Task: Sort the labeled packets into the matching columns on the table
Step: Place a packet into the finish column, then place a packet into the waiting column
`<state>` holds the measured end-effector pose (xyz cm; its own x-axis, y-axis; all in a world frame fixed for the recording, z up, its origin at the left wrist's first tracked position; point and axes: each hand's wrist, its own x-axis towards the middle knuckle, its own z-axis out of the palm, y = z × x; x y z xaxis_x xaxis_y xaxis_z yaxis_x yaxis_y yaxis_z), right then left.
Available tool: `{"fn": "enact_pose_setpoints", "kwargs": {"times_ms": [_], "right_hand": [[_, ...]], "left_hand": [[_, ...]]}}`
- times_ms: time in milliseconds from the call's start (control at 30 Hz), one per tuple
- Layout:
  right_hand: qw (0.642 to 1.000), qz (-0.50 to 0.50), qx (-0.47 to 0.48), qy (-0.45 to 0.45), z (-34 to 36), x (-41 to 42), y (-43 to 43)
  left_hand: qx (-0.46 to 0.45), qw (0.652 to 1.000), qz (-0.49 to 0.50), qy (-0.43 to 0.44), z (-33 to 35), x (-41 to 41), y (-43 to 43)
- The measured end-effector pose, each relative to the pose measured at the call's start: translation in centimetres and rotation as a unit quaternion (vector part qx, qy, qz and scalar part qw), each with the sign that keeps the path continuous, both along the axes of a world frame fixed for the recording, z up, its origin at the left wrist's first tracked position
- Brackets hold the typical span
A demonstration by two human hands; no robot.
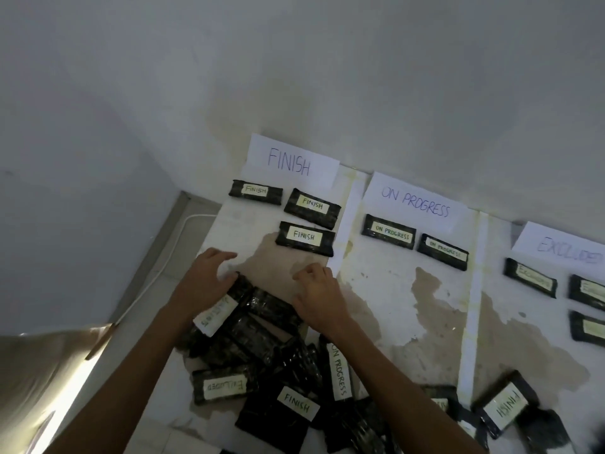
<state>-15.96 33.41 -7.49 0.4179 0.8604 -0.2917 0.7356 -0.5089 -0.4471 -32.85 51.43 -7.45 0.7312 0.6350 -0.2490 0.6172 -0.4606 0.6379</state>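
A pile of dark wrapped packets (262, 342) with white labels lies at the table's near side. My left hand (204, 283) rests on the pile's far left, over a packet with a blurred label (214, 314); its fingers are loosely curved and reach past the packet. My right hand (319, 298) sits at the pile's far right edge with its fingers curled down; what they hold is hidden. Three packets (304, 235) lie under the FINISH sign (289, 163), two (389, 231) under the ON PROGRESS sign (415, 201), three (530, 278) under the EXCLUDED sign (569, 249).
White tape strips (471, 306) divide the stained white table (393, 306) into columns. More loose packets, one marked FINISH (505, 406), lie at the near right. A wall stands behind the signs. The table's left edge drops to a floor with a white cable (157, 276).
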Motion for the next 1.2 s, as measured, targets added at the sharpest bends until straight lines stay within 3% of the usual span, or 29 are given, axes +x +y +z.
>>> {"fn": "enact_pose_setpoints", "kwargs": {"times_ms": [100, 200, 367, 500, 600, 700, 867, 1033, 1200], "right_hand": [[1.0, 0.02, -0.02, -0.004, -0.6, -0.9, 0.3], [0.999, 0.026, -0.019, -0.012, -1.3, -1.6, 0.0], [1.0, 0.017, -0.008, 0.013, -0.8, -1.8, -0.4], [0.992, -0.022, 0.034, 0.117, 0.6, -3.0, -0.8], [0.961, -0.105, 0.065, 0.246, 2.8, -4.0, -1.0], [0.922, -0.195, 0.078, 0.326, 4.0, -4.6, -1.5], [0.882, -0.302, 0.113, 0.344, 4.1, -4.3, -4.5], [0.868, -0.333, 0.128, 0.346, 2.8, -3.7, -8.4], [0.822, -0.36, 0.234, 0.375, 3.4, -3.2, -10.4]], "left_hand": [[0.048, 0.997, 0.008, 0.067, -0.6, -3.8, -2.1], [0.038, 0.992, 0.037, 0.112, -1.0, -5.6, -4.4], [0.036, 0.991, 0.062, 0.116, -1.7, -5.5, -5.8], [0.08, 0.987, 0.062, 0.127, -0.1, -4.2, -5.3], [0.096, 0.992, 0.03, 0.08, 1.5, -2.9, -5.9], [0.05, 0.997, 0.029, 0.042, 3.3, -0.9, -8.0], [-0.121, 0.991, 0.036, -0.047, 5.0, 2.1, -13.0], [-0.157, 0.985, 0.062, -0.028, 4.9, 5.0, -16.2], [-0.175, 0.977, 0.114, -0.039, 5.4, 7.8, -19.1]]}}
